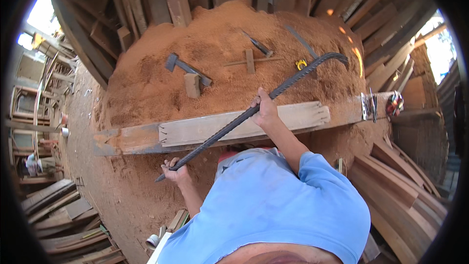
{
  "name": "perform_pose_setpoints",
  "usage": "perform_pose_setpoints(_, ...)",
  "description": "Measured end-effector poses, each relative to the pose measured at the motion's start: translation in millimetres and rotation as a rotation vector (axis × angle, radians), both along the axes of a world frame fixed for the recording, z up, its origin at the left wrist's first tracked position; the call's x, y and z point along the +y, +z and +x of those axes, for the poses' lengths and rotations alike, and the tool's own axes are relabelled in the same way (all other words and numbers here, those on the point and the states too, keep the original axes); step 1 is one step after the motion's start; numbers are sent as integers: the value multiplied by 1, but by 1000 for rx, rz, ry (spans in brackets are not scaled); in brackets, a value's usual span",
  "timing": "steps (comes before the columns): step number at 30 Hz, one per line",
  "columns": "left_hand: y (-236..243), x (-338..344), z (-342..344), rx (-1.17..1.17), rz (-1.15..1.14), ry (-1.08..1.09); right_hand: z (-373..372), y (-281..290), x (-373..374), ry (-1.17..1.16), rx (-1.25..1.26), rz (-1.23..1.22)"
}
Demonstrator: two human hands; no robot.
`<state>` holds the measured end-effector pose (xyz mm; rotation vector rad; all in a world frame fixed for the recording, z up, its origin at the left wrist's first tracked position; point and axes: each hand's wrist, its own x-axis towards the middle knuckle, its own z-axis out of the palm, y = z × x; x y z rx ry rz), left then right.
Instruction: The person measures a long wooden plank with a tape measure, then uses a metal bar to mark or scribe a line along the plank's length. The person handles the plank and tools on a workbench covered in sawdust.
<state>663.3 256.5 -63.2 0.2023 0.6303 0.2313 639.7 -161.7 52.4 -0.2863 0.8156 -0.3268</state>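
Note:
A long dark crowbar (pixel 220 134) with a ribbed shaft slants across in front of me, its curved end up at the far right, its pointed end at the near left. My left hand (pixel 177 170) is closed round it near the point. Farther up the shaft, my right hand (pixel 265 110) grips it too. Beneath the bar lies a pale plank (pixel 207 126) with several nails sticking out at both ends. That plank rests on a longer, thicker wooden beam (pixel 124 139).
On the sawdust (pixel 220 29) beyond lie a hammer (pixel 195 71), a wood block (pixel 192 85), crossed sticks (pixel 250 62), a pointed tool (pixel 261 46), a grey metal strip (pixel 300 40) and a yellow tape measure (pixel 301 64). Metal hand tools (pixel 370 106) sit at the beam's right end. Stacked timber (pixel 391 190) surrounds me.

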Motion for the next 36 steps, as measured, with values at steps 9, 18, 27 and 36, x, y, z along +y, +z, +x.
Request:
perform_pose_setpoints(9, 157, 15, 53, -718, 172, -367, -37, -40, 47, -174, 240, 289)
perform_pose_setpoints(18, 305, -83, 159, -1372, 120, -567, -62, -14, 64, -25, 2, 354)
perform_pose_setpoints(27, 410, -202, 146, -1403, 85, -875, -124, 112, -10, 693, 262, -1617)
perform_pose_setpoints(36, 471, -266, 114, -1571, 550, -857, -28, 215, 15, 537, -179, -1875)
